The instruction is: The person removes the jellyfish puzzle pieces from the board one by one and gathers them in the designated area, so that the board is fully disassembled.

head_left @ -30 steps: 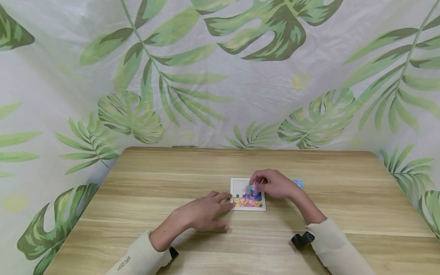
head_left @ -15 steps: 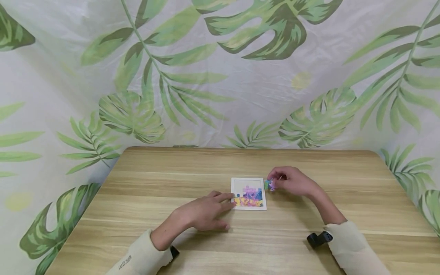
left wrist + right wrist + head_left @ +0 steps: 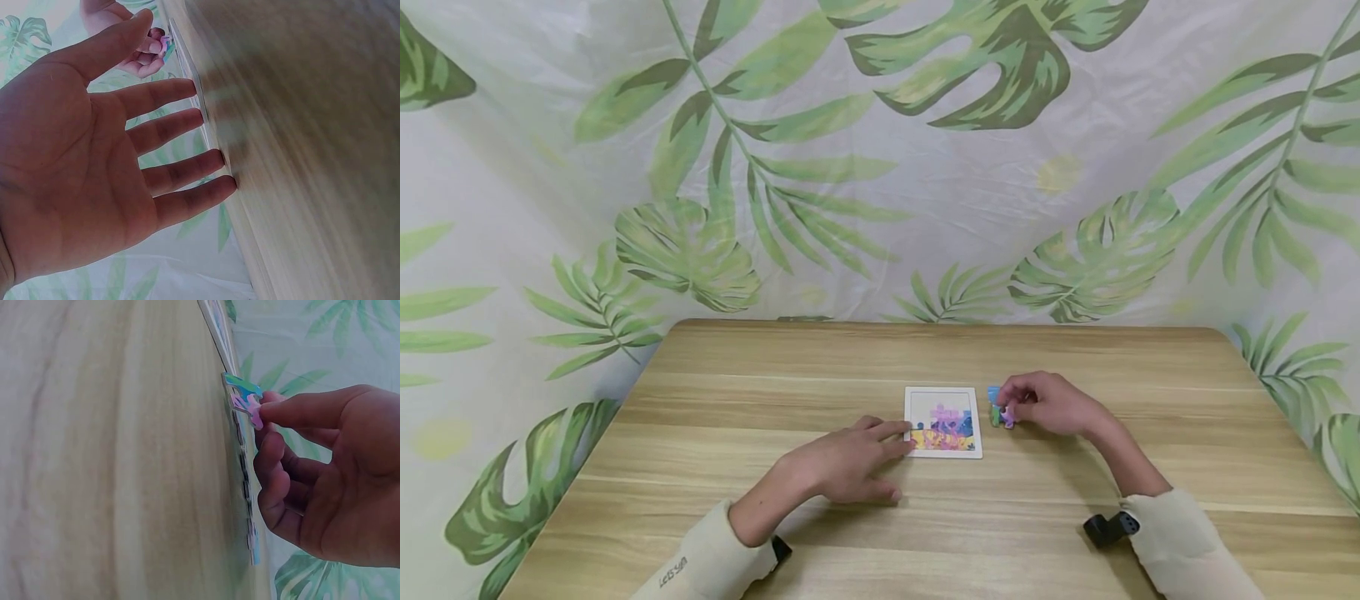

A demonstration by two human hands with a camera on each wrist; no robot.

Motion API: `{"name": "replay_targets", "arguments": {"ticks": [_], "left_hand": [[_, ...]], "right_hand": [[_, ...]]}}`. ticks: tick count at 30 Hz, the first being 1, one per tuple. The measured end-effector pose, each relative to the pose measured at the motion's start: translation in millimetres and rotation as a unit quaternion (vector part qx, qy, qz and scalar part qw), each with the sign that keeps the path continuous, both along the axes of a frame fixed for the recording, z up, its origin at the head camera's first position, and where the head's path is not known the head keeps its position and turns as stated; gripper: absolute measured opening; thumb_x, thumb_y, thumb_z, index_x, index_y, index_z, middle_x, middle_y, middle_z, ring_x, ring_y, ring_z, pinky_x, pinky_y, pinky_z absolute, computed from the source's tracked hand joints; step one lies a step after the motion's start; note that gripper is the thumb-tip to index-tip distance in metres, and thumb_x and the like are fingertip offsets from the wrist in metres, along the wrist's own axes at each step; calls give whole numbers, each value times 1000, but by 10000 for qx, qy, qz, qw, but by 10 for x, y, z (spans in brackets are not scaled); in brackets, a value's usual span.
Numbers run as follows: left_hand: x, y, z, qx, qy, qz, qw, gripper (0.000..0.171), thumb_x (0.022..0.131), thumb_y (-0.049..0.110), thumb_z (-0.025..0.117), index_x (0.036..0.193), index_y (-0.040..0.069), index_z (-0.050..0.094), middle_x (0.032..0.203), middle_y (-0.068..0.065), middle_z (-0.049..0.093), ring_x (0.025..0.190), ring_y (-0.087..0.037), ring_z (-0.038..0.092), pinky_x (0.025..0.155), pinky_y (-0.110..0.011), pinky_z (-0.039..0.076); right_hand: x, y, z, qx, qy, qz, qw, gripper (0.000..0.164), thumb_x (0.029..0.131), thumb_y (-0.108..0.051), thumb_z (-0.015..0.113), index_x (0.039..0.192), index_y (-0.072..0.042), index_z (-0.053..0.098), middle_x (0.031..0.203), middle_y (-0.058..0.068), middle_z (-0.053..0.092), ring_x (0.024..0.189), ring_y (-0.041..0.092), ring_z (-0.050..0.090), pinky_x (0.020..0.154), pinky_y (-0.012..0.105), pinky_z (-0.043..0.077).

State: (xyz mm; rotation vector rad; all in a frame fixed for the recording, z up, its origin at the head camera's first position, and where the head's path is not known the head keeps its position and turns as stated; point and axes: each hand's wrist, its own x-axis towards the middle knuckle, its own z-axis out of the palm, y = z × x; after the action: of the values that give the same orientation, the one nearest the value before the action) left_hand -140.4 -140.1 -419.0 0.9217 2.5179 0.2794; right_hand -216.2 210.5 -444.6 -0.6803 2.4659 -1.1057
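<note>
A small square jigsaw puzzle in a white frame (image 3: 942,454) lies on the table, its lower part filled with yellow, pink and blue pieces and its upper left bare white. My left hand (image 3: 853,464) rests at the frame's left edge, fingers straight and spread, with the fingertips on its border. To the right of the frame, my right hand (image 3: 1054,403) pinches a pink, green and blue puzzle piece (image 3: 249,405) between thumb and forefinger. The piece is tilted close over the table top. A light blue patch (image 3: 993,392) shows just behind those fingers.
Several loose puzzle pieces (image 3: 245,481) lie flat in a line beneath my right hand, mostly hidden from the head view. The wood-grain table (image 3: 760,367) ends at a leaf-print cloth (image 3: 820,208) behind it. Black wrist cameras (image 3: 1111,528) sit at the sleeves.
My right hand has moved right from over the puzzle to beside the frame, carrying the puzzle piece, and has dropped slightly lower since half a second ago. The left hand has stayed put.
</note>
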Motion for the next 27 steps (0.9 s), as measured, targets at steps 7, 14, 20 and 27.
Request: {"name": "replay_targets", "arguments": {"ticks": [7, 14, 20, 27], "left_hand": [[3, 0, 5, -32, 9, -4, 10000, 66, 104, 42, 71, 161, 17, 51, 176, -3, 35, 161, -35, 35, 124, -54, 44], [6, 3, 2, -30, -6, 19, 10000, 67, 103, 43, 72, 161, 18, 51, 176, -3, 34, 161, -34, 34, 124, -55, 44], [-3, 10, -14, -43, 3, 28, 10000, 68, 102, 43, 73, 162, 18, 51, 176, -3, 35, 161, -34, 34, 124, -54, 44], [-8, 8, -23, -71, 14, 15, 10000, 69, 103, 44, 72, 162, 18, 50, 177, -3, 34, 161, -35, 33, 125, -54, 43]], "right_hand": [[13, -44, -4, 287, 421, 3, 9987, 9, 100, -4, 70, 105, -7, 77, 95, 2, 78, 84, 11, 62, 75, 24, 51], [15, -78, -12, 523, 430, -43, 9977, 10, 97, -2, 72, 103, -9, 77, 94, 2, 77, 84, 11, 64, 75, 25, 53], [15, -85, -14, 579, 392, 4, 9976, 12, 94, -1, 74, 103, -9, 77, 93, 3, 74, 83, 12, 63, 74, 25, 53], [9, -90, -22, 618, 407, -14, 9973, 13, 94, -1, 76, 103, -10, 77, 92, 2, 73, 81, 12, 62, 73, 25, 52]]}}
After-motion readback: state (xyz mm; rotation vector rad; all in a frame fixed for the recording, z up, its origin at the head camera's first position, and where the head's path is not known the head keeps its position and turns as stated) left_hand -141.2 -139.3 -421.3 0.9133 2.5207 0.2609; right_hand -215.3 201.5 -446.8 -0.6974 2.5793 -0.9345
